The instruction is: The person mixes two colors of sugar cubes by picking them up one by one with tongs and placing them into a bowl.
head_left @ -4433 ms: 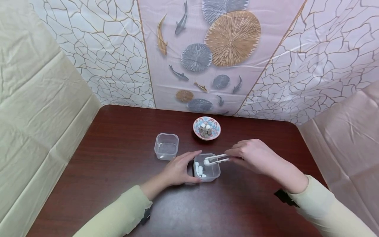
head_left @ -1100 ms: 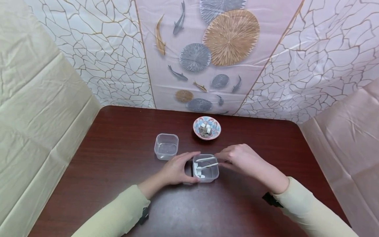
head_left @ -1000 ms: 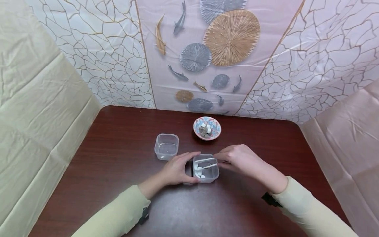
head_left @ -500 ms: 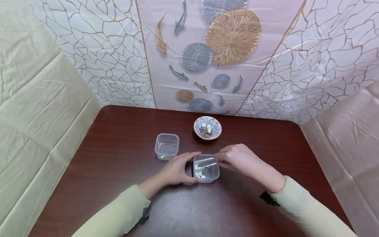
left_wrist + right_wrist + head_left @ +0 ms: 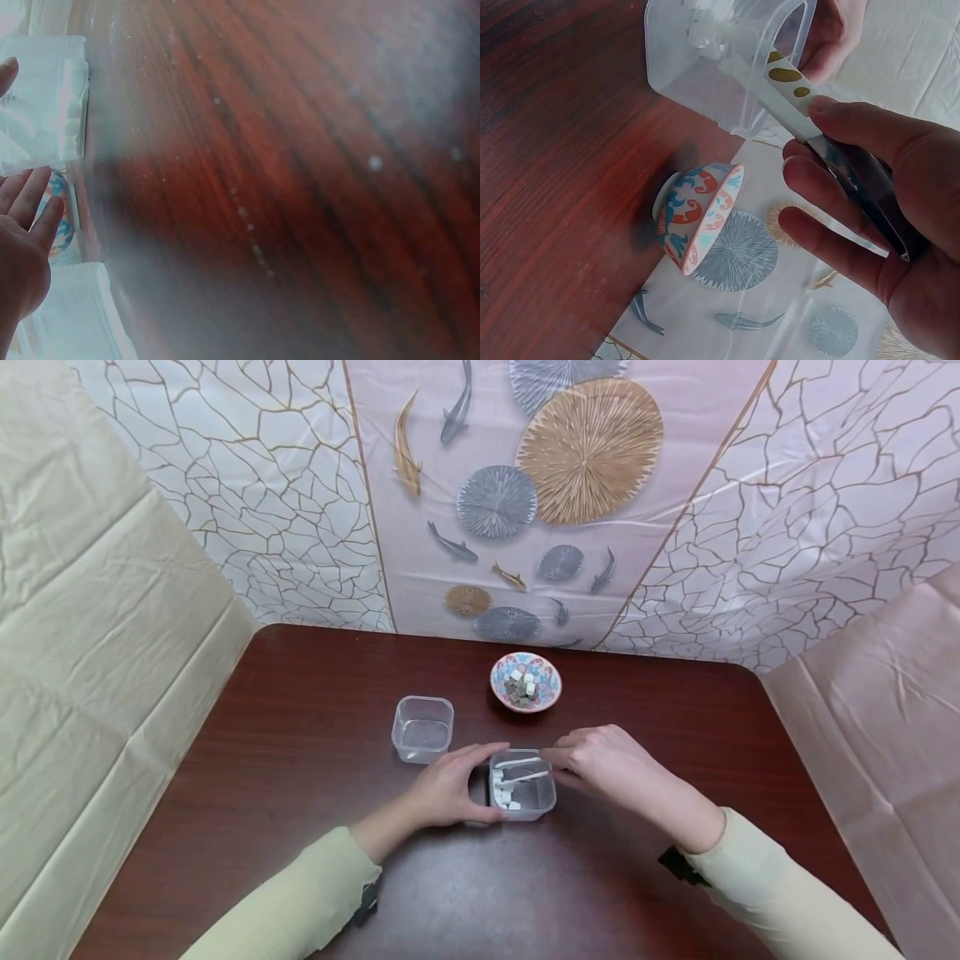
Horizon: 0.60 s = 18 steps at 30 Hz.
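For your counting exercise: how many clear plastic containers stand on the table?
2: one empty container on the left, one near container holding white cubes, steadied by the left hand.

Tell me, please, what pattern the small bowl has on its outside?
The bowl has red and blue scrollwork on white, seen best in the right wrist view.

The left wrist view is hazy, and the left hand (image 5: 22, 255) is cut by the picture's left edge, so its grip cannot be read there. In the head view its fingertips are hidden behind the near clear box (image 5: 522, 785). The white cubes (image 5: 502, 789) inside this box are too small to count. In the right wrist view the tips of the tongs (image 5: 780, 97) blur behind the box wall. The pieces in the patterned bowl (image 5: 526, 682), toward the table's far edge, are too small to identify.
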Available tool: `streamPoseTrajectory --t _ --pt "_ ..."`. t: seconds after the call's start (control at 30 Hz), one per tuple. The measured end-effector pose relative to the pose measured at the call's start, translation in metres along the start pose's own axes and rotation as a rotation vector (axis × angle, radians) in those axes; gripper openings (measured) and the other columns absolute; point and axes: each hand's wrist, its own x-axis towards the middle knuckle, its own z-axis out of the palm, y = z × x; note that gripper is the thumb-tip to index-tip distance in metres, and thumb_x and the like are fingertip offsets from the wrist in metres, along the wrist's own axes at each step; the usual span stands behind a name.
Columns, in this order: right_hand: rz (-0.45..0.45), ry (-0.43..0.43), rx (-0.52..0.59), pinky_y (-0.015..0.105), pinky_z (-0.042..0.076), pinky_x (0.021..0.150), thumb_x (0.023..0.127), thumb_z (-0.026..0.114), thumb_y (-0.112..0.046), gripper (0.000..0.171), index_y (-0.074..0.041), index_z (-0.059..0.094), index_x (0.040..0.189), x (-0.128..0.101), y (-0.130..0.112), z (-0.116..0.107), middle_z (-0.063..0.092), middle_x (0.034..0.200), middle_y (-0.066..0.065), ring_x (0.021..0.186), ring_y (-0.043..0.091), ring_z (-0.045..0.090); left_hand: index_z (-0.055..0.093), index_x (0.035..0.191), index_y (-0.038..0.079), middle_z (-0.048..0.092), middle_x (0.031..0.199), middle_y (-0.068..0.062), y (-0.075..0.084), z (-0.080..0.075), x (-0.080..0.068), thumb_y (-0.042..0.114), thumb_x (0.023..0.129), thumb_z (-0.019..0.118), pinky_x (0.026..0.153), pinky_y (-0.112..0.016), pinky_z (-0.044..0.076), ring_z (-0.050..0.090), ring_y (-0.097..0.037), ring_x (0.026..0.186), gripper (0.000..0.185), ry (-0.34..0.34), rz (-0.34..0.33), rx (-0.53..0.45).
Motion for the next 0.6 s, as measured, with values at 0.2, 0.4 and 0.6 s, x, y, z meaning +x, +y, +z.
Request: streamPoseTrajectory --t 0.2,0.4,0.6 --pt "0.001 -0.020 -0.039 0.033 0.048 0.049 0.079 0.089 -0.007 0.022 -0.017 0.070 0.086 0.001 -0.001 0.000 0.062 0.070 -0.004 0.062 0.017 0.064 0.053 0.158 0.016 0.064 0.148 -0.007 0.003 -0.003 -0.001 0.049 0.078 0.092 0.109 -0.045 0.053 0.063 -0.026 0.133 0.095 0.022 0.040 0.002" --pt "-0.010 -0.005 -0.058 0.034 0.049 0.049 0.078 0.090 -0.010 0.022 -0.015 0.070 0.085 0.002 -0.002 0.001 0.062 0.070 -0.004 0.062 0.018 0.064 0.053 0.158 0.017 0.065 0.148 -0.006 0.010 -0.007 -0.002 0.043 0.078 0.093 0.108 -0.047 0.054 0.064 -0.025 0.132 0.093 0.009 0.011 -0.006" --pt "-0.010 0.008 -0.038 0.035 0.052 0.052 0.078 0.091 -0.009 0.021 -0.014 0.073 0.088 0.003 0.000 0.003 0.065 0.073 -0.004 0.065 0.018 0.066 0.053 0.158 0.015 0.063 0.150 -0.005 0.014 -0.010 -0.002 0.041 0.077 0.095 0.111 -0.044 0.052 0.062 -0.024 0.135 0.095 -0.023 -0.028 0.006"
